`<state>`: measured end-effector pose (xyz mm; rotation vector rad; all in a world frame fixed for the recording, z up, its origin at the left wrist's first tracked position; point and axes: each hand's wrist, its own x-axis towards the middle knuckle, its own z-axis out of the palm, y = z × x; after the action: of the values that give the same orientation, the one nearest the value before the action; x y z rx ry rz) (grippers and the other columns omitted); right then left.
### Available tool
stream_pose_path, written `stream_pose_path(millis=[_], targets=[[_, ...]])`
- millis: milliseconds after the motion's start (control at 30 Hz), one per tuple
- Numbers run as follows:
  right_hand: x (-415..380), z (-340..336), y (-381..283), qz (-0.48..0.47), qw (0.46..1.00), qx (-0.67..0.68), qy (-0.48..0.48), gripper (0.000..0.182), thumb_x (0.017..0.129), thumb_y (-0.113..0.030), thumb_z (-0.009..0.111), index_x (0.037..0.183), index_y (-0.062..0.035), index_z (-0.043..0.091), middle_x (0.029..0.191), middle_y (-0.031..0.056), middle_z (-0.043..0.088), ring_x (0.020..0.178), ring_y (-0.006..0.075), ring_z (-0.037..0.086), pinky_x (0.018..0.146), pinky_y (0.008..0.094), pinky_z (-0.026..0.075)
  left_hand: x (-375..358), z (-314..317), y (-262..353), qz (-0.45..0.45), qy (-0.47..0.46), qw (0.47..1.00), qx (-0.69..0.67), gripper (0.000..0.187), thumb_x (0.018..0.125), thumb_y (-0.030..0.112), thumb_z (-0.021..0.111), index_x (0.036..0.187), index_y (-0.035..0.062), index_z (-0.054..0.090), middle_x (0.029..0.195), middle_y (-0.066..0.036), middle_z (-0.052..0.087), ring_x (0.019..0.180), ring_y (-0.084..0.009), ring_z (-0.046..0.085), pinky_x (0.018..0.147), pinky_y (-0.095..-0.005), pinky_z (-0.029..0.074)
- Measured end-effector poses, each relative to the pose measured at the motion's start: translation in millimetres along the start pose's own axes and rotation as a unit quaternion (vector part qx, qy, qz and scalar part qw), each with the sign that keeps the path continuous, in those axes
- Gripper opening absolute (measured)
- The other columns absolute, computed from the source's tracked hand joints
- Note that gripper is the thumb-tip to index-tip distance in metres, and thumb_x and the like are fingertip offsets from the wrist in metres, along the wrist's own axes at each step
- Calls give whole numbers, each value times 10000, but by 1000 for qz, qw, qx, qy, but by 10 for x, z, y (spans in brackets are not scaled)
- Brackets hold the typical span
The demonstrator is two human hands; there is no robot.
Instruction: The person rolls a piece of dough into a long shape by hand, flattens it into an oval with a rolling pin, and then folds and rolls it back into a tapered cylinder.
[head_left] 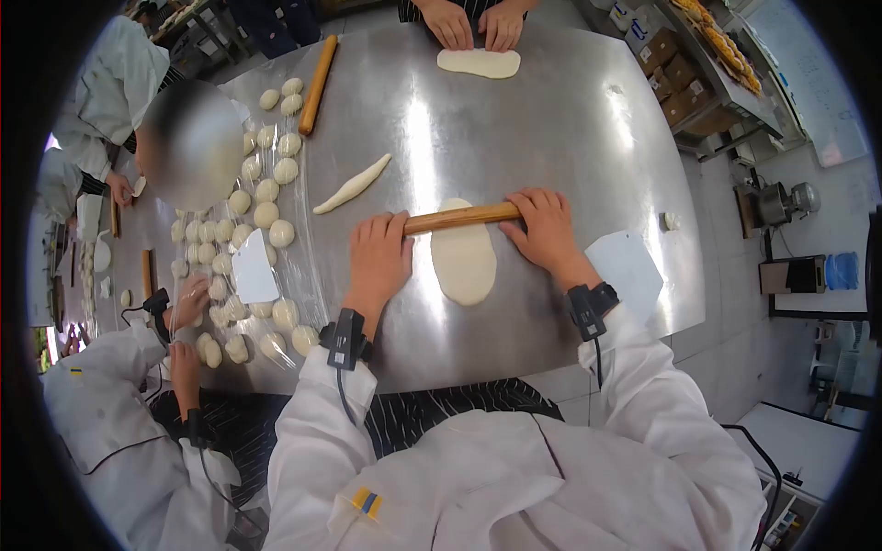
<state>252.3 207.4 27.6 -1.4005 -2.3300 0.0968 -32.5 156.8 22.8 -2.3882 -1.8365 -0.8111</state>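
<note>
A wooden rolling pin (464, 218) lies crosswise over the upper part of a flat oval sheet of dough (465, 268) on the steel table. My left hand (379, 255) is closed over the pin's left end, and my right hand (548, 231) is closed over its right end. Both hands stay off the dough, one at each side of it. A tapered strip of dough (353, 185) rests on the metal beyond my left hand. Near my right wrist lies a white flat scraper (627, 273).
To the left, several dough balls (266, 215) sit under clear plastic, with a white scraper (254, 266) among them. Another rolling pin (318, 85) lies farther back. Across the steel table (560, 119), a person's hands (475, 25) touch a dough piece (479, 62). A co-worker's hands (188, 317) are at left.
</note>
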Motion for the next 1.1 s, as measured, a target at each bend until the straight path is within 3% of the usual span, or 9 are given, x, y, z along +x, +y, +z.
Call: stream_pose_path(millis=[167,333,567,667,767,833,900,1033,1100], targets=[[-264,-45,-54,39,996,41,63,402,760,-339,741,1112,-162,658,1065,38,586,1089,265,521,1004,468,329,-46,-278,55,3,-25,999,-48,362,802,87,655,1162,77,610,1067,-138,575,1014,-348,531,909,-440,411],[-853,-126,-282,40,999,23,-1,447,760,-347,746,1157,-167,643,1172,61,573,1171,300,493,1057,542,266,-642,-389,219,-9,-95,992,-82,430,795,102,676,1215,72,589,1126,-151,564,1070,-359,513,947,-452,406],[-620,-123,-231,92,990,-78,-66,600,834,-477,646,1341,-169,551,1500,124,404,1437,372,252,1105,697,30,-532,-120,468,-149,-154,975,62,719,837,447,630,1397,27,467,1491,-233,365,1414,-453,237,1142,-612,139],[-170,-47,-111,106,987,-108,-61,524,910,-477,501,1316,-153,570,1502,131,400,1435,380,249,1108,692,34,-62,-3,274,-146,-140,974,98,741,899,593,485,1447,96,439,1521,-207,339,1435,-444,203,1143,-620,121],[231,-58,-54,182,976,-76,-95,508,962,-441,437,1319,-99,553,1484,159,413,1427,388,262,1095,707,58,297,20,227,-177,-124,968,130,678,934,569,446,1395,74,491,1478,-209,401,1432,-410,236,1145,-617,104],[321,-32,101,165,980,-52,-99,521,974,-428,427,1324,-59,536,1468,183,424,1425,389,267,1089,712,70,387,-129,335,-170,-170,967,85,664,940,560,439,1373,61,501,1450,-206,430,1427,-391,256,1147,-610,106],[236,33,173,142,983,29,-109,538,974,-430,420,1328,-38,527,1459,198,431,1418,418,266,1081,725,54,199,-169,437,-121,-108,986,25,672,949,579,409,1362,57,506,1431,-200,446,1422,-376,268,1149,-604,109],[-242,-514,-498,13,970,-132,-204,615,971,-496,426,1422,-78,438,1448,202,435,1334,397,397,1076,623,273,-458,-69,721,-124,-95,987,28,697,949,564,426,1420,50,424,1474,-199,384,1437,-357,238,1151,-579,125],[-431,-281,-500,5,980,-126,-156,613,966,-477,444,1415,-60,439,1443,208,439,1341,396,389,1097,597,253,-552,-70,636,-120,-62,991,26,713,936,545,467,1432,37,398,1483,-198,366,1441,-349,226,1146,-569,144]])
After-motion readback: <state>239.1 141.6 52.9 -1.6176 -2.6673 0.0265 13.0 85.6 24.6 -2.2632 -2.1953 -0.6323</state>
